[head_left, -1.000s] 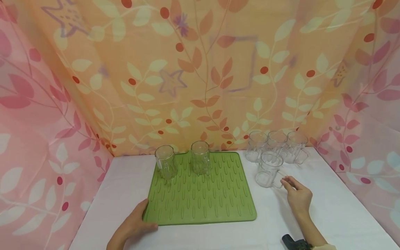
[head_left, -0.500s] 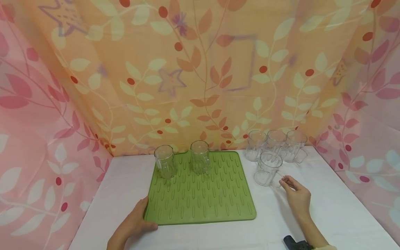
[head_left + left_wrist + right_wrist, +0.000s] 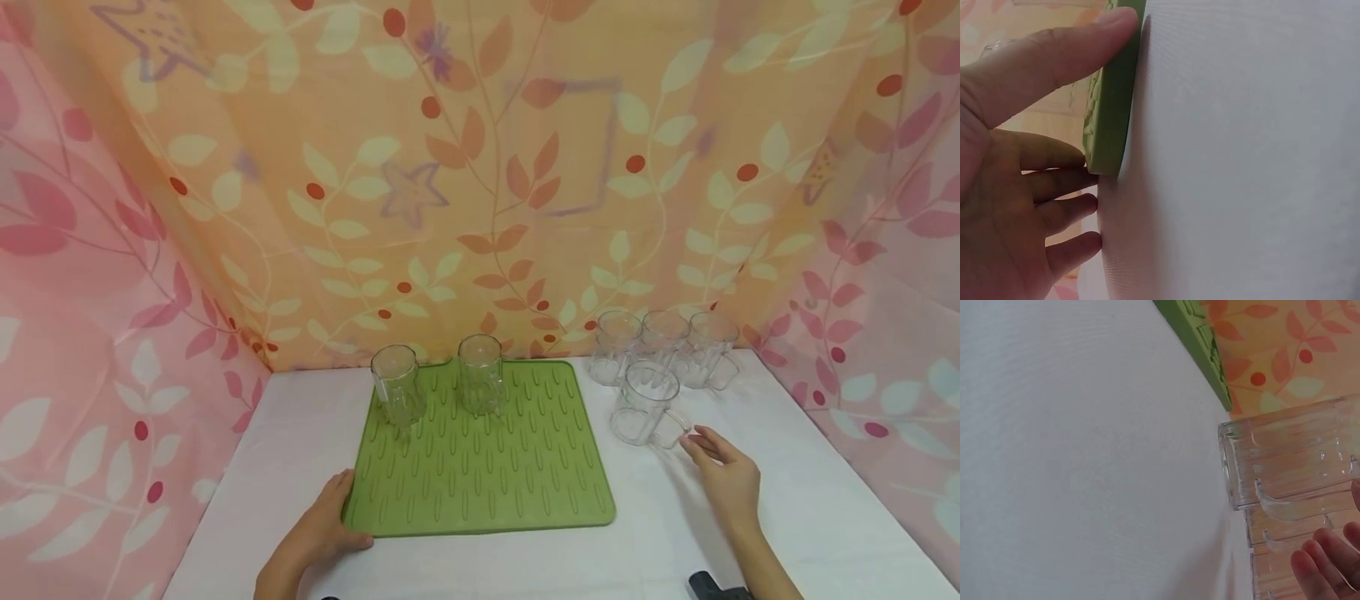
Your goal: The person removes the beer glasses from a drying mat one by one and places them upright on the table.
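Note:
In the head view a green ribbed mat [image 3: 487, 492] lies on the white tabletop. My left hand [image 3: 322, 521] touches its near left corner, thumb along the front edge and fingers against the left side. The left wrist view shows that thumb [image 3: 1060, 62] on the mat's edge. To the right of the mat stands a clear glass mug [image 3: 643, 408], its handle toward my right hand [image 3: 727, 479]. The fingertips are right at the handle's outer end. In the right wrist view the fingers [image 3: 1313, 575] look extended beside the mug [image 3: 1291, 465], not wrapped round the handle.
Two more glass mugs, one at the mat's far left corner [image 3: 399, 387] and another beside it [image 3: 482, 379], stand on the mat. Behind the right-hand mug, a row of three mugs [image 3: 666, 337] stands close to the patterned curtain [image 3: 480, 183], which encloses the table's back and sides.
My right hand has drawn back slightly to the right; its fingertips overlapped the handle before and now meet only its outer end. The mugs, the mat and my left hand stay in place.

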A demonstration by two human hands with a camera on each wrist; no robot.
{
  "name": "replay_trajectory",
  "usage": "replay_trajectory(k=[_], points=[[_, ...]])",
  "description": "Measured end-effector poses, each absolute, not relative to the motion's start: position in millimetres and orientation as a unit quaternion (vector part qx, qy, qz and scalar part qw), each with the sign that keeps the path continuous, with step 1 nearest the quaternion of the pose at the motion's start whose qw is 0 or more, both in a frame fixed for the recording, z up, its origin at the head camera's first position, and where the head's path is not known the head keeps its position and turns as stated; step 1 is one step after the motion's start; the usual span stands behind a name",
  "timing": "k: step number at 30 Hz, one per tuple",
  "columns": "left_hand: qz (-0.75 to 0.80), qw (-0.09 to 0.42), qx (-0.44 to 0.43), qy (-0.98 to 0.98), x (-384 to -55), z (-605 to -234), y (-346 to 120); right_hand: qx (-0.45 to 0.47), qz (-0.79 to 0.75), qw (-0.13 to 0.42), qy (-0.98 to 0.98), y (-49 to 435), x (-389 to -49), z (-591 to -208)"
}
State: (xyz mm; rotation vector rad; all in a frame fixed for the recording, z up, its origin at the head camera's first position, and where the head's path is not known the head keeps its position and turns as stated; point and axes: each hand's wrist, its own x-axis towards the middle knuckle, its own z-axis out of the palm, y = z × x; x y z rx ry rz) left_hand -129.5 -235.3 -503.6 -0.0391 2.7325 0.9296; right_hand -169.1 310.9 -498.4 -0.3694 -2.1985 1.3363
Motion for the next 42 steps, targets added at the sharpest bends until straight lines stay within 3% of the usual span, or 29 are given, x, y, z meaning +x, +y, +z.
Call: replay_trajectory(k=[12,23,31,37,42], points=[[0.324,0.133,-0.028,0.936,-130,-502,-233,-0.143,0.503,0.277,-0.806,308,-162,-480],[0.321,0.128,-0.030,0.938,-132,-500,-232,-0.020,0.495,0.420,-0.760,299,-173,-471],[0.316,0.133,-0.036,0.939,-130,-501,-233,0.028,0.516,0.464,-0.719,282,-180,-458],[0.315,0.129,-0.033,0.940,-131,-502,-233,0.070,0.536,0.433,-0.721,262,-188,-452],[0.312,0.129,-0.038,0.940,-132,-504,-234,0.050,0.581,0.333,-0.741,244,-196,-448]])
